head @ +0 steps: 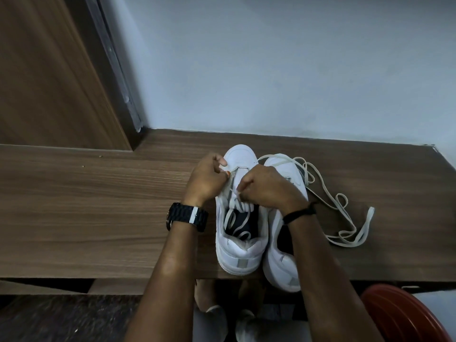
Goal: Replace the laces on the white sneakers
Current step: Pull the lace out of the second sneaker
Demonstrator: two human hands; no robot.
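1. Two white sneakers stand side by side on a wooden worktop [98, 198], toes pointing to the far wall and heels at the near edge.
2. The left sneaker [240, 245] has a lace partly threaded, with loose loops lying in its dark opening.
3. The left hand [207, 176] pinches the lace at the left row of eyelets, its fingers curled.
4. The right hand [267, 186] pinches the lace over the tongue, its fingers curled.
5. The right sneaker [281, 267] lies partly hidden under the right forearm.
6. A loose lace [345, 218] trails in curls on the worktop to the right of the sneakers.
7. A black watch [187, 217] sits on the left wrist and a thin black band [299, 213] on the right.
8. A red round object [404, 317] shows at the near right corner.
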